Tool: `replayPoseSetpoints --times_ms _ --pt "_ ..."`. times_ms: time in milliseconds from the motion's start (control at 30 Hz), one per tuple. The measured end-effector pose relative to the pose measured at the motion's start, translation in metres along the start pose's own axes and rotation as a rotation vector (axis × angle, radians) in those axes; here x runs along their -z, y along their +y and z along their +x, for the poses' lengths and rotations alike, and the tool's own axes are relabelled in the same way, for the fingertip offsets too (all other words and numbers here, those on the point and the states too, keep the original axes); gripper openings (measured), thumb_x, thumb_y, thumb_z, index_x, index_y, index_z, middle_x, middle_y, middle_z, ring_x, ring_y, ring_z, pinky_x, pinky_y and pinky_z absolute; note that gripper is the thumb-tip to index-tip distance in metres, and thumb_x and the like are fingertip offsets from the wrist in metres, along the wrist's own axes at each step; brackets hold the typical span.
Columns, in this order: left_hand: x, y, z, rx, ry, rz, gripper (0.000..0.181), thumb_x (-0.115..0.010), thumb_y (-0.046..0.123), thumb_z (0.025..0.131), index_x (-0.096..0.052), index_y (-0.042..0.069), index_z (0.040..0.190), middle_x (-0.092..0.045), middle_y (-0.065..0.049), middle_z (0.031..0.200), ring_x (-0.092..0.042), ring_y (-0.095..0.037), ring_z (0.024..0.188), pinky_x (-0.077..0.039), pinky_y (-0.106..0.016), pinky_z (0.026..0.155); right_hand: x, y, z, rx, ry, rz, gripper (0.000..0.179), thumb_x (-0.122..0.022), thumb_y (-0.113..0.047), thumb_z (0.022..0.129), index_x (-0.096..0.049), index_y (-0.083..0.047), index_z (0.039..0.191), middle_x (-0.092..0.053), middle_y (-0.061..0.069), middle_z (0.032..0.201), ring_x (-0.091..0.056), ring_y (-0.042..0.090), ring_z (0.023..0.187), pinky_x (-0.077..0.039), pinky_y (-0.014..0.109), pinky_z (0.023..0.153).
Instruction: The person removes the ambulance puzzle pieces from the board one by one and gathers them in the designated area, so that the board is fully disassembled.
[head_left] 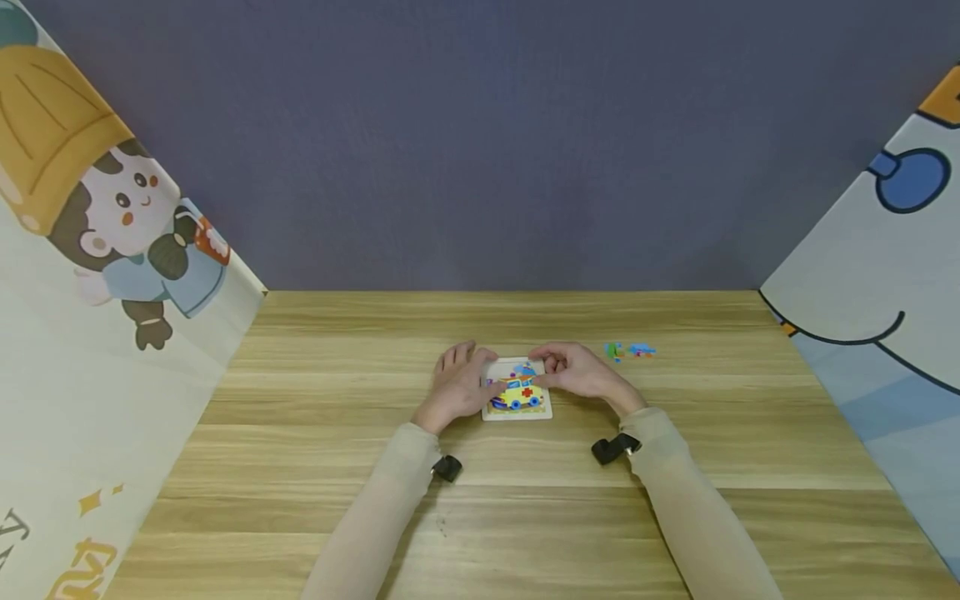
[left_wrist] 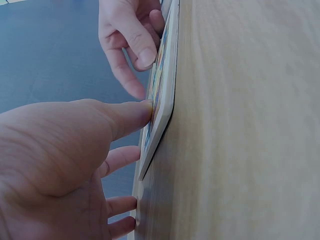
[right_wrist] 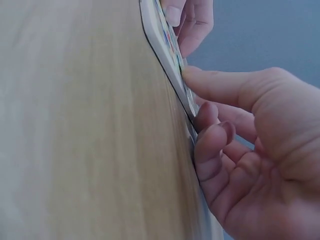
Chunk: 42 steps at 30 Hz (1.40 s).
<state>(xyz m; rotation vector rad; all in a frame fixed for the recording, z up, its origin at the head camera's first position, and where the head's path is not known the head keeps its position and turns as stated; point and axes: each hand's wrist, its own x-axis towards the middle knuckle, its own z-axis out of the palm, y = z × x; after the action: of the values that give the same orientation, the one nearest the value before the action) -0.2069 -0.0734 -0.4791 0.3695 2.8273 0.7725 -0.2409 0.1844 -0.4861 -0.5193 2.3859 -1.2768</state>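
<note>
A small jigsaw board (head_left: 516,417) with a pale border lies on the table, its picture showing a yellow ambulance (head_left: 517,396) with a red cross. On the left side, my left hand (head_left: 459,387) lays its thumb on the picture, while its index fingertip is at the board's upper left corner. Its other fingers spread out beyond the edge. From the right, my right hand (head_left: 581,371) touches the picture with a straight thumb, and its index fingertip reaches the upper right corner. The right wrist view shows its remaining fingers (right_wrist: 210,150) bent loosely beside the board.
Several loose blue and green puzzle pieces (head_left: 630,350) lie on the wooden table (head_left: 360,350) to the right of the board. A dark grey panel (head_left: 510,150) stands behind the table. Walls with cartoon prints flank both sides.
</note>
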Motion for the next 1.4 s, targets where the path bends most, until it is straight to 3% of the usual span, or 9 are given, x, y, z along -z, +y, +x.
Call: replayPoseSetpoints --times_ms 333,800,1067,1400 --pt "-0.0017 -0.0010 0.0010 -0.007 0.000 0.001 0.052 -0.067 0.044 0.104 -0.056 0.020 0.148 -0.030 -0.021 0.171 -0.022 -0.042 0.159 -0.015 -0.060 0.133 0.0006 0.0020 0.0002 -0.017 -0.022 -0.002 0.030 -0.078 -0.021 0.099 -0.075 -0.006 0.124 -0.058 0.001 0.083 -0.045 0.013 0.068 -0.041 0.024 0.065" --pt "-0.0006 0.0001 0.0001 -0.008 0.004 0.000 0.053 -0.068 0.044 0.103 -0.057 0.019 0.149 -0.030 -0.022 0.171 -0.022 -0.043 0.159 -0.015 -0.060 0.133 0.0008 0.0019 0.0003 -0.030 -0.012 0.008 0.028 -0.079 -0.021 0.097 -0.076 -0.008 0.122 -0.058 -0.001 0.081 -0.046 0.013 0.068 -0.042 0.025 0.066" --pt "0.0009 0.0003 -0.0007 -0.017 0.008 0.001 0.053 -0.068 0.043 0.103 -0.056 0.018 0.147 -0.030 -0.023 0.170 -0.022 -0.043 0.159 -0.015 -0.061 0.132 -0.0012 -0.0005 0.0001 -0.016 0.030 -0.082 0.022 -0.078 -0.028 0.098 -0.083 -0.014 0.114 -0.072 0.002 0.089 -0.050 0.015 0.069 -0.042 0.026 0.063" --pt "0.0008 -0.0002 -0.0012 -0.023 0.003 0.003 0.053 -0.068 0.043 0.102 -0.056 0.018 0.147 -0.030 -0.024 0.170 -0.022 -0.043 0.159 -0.015 -0.061 0.132 -0.0045 -0.0014 0.0014 0.002 0.014 -0.089 0.020 -0.078 -0.028 0.098 -0.084 -0.015 0.112 -0.077 0.003 0.096 -0.054 0.016 0.072 -0.045 0.027 0.063"
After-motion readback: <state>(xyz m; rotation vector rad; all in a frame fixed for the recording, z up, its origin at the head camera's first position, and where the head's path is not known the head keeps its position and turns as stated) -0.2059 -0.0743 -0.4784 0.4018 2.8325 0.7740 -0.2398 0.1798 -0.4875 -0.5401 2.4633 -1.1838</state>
